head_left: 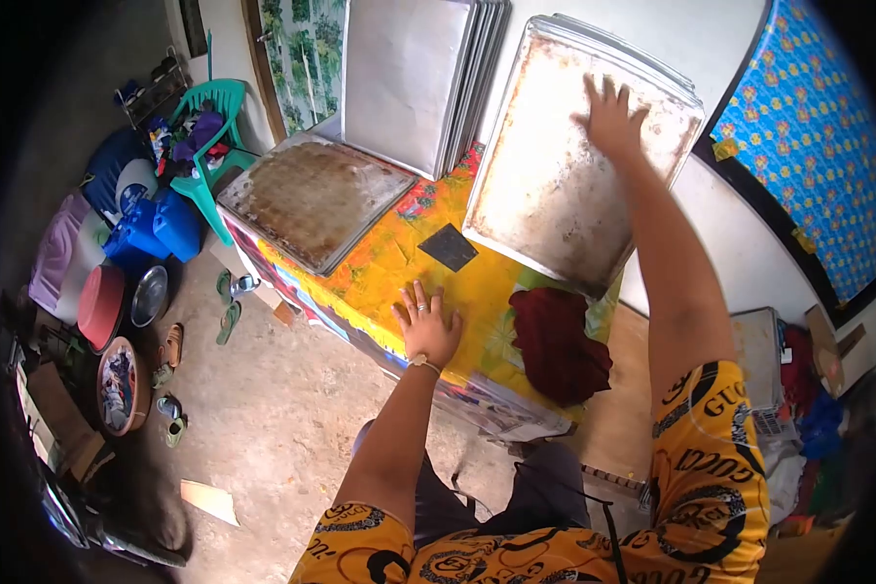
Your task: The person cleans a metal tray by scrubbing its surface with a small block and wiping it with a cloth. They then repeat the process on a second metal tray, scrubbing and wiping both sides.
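My left hand (428, 326) lies with fingers spread on the yellow tablecloth (375, 297) near the table's front edge. Against the upper part of a stained metal tray (555, 156), my right hand (612, 119) rests with its fingers apart. That tray is the front one of an upright stack leaning at the wall. Between my left hand and the trays lies a small dark square piece (448, 247). A dark red cloth (560, 344) sits crumpled to the right of my left hand.
Another upright stack of trays (399, 78) stands further left, and a browned tray (316, 200) lies flat at the table's left end. A green chair (209, 175), blue containers (154, 229), basins (102, 307) and slippers (229, 322) are on the floor at left.
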### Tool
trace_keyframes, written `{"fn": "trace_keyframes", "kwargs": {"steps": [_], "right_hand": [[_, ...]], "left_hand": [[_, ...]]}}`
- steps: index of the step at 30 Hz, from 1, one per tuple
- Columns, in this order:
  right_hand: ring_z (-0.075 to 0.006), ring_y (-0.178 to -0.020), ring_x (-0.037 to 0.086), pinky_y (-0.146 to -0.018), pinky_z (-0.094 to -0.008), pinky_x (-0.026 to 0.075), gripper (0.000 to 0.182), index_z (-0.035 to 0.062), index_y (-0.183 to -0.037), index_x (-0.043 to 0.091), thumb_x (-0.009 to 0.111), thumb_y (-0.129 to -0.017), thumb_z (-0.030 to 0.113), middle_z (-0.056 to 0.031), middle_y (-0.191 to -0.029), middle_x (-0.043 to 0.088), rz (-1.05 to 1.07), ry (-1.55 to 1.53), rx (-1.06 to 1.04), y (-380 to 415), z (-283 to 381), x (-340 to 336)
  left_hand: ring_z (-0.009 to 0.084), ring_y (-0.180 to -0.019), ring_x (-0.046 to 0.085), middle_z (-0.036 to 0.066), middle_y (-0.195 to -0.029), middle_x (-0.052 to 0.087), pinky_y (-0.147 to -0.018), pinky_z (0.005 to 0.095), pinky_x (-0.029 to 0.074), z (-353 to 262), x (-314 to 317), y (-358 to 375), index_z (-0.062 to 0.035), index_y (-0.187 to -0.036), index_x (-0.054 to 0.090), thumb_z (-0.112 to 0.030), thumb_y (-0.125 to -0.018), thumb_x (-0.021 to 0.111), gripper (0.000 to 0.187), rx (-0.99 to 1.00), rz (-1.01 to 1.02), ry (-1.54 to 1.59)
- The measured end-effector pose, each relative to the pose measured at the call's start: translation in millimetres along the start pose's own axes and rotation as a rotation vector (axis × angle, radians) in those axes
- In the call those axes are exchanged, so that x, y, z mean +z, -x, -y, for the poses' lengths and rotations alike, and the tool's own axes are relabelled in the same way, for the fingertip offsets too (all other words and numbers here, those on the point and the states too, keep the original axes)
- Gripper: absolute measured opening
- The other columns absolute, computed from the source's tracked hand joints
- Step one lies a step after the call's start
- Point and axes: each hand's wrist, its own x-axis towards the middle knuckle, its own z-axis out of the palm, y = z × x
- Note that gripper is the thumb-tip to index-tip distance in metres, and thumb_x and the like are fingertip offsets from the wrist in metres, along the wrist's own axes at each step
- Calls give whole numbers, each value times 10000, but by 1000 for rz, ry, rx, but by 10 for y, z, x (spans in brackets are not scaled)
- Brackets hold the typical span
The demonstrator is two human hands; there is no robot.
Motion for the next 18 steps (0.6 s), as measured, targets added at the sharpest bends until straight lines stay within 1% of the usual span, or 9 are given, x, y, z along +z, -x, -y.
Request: {"fn": "trace_keyframes", "kwargs": {"steps": [2, 4, 6, 8, 10, 13, 15, 16, 18], "right_hand": [[-357, -1404, 70, -1023, -715, 129, 746, 267, -1462, 191, 533, -850, 521, -78, -1538, 89, 127, 105, -96, 551, 121, 347], [-359, -1406, 57, -1020, -715, 127, 713, 262, -1447, 252, 574, -841, 454, -83, -1539, 89, 178, 67, -356, 1200, 116, 591], [-367, -1406, 32, -1016, -721, 116, 675, 234, -1417, 330, 609, -822, 391, -86, -1536, 99, 364, -47, -468, 1738, 89, 686], [-348, -1395, 142, -1060, -624, 189, 522, 191, -1330, 462, 606, -836, 280, -105, -1505, 206, 389, -337, -315, 2253, 36, 678], [-328, -1324, 305, -1045, -516, 285, 426, 158, -1262, 520, 590, -846, 215, -138, -1416, 348, 271, -629, -167, 2751, -216, 771], [-330, -1034, 585, -876, -377, 455, 251, 76, -1108, 606, 549, -866, 107, -186, -1093, 608, 108, -873, 197, 3786, -798, 882], [-370, -876, 614, -747, -417, 482, 211, 26, -1052, 608, 545, -881, 133, -203, -892, 643, 430, -838, 761, 4587, -1147, 639], [-384, -819, 620, -704, -458, 469, 218, 2, -992, 619, 552, -885, 179, -221, -836, 640, 348, -642, 720, 5301, -1380, 910], [-397, -855, 609, -736, -465, 455, 339, -7, -955, 630, 524, -899, 310, -238, -892, 634, 501, -493, 863, 6621, -1529, 878]], "left_hand": [[387, -1398, 105, 195, -1502, 183, -1098, 577, 91, 14, 28, -3, -126, -1348, 407, -401, -845, 510, 582, 4, 7, -2], [387, -1395, 121, 196, -1495, 203, -1098, 578, 91, 33, 44, -2, -125, -1326, 436, -397, -842, 513, 560, 16, -18, 2], [389, -1392, 131, 197, -1488, 223, -1097, 582, 83, 28, 48, 8, -124, -1309, 460, -394, -841, 506, 542, 17, -9, 5], [392, -1389, 135, 200, -1481, 244, -1095, 589, 67, 25, 19, -10, -123, -1299, 477, -393, -843, 489, 530, 17, 28, 5], [390, -1383, 161, 191, -1466, 282, -1095, 589, 72, 62, 83, -22, -125, -1271, 510, -389, -836, 499, 509, 18, -7, -3], [387, -1369, 202, 172, -1448, 330, -1093, 586, 92, 84, 149, -26, -129, -1239, 545, -374, -830, 512, 478, 38, -38, -29], [368, -1351, 249, 143, -1434, 363, -1084, 577, 135, 90, 169, -12, -130, -1218, 563, -360, -837, 517, 447, 64, -64, -60], [350, -1338, 281, 122, -1426, 381, -1077, 570, 169, 93, 177, -19, -129, -1205, 572, -353, -845, 518, 427, 79, -85, -79], [353, -1355, 252, 119, -1438, 371, -1080, 577, 155, 134, 223, -49, -135, -1230, 555, -342, -842, 518, 441, 96, -65, -93]]}}
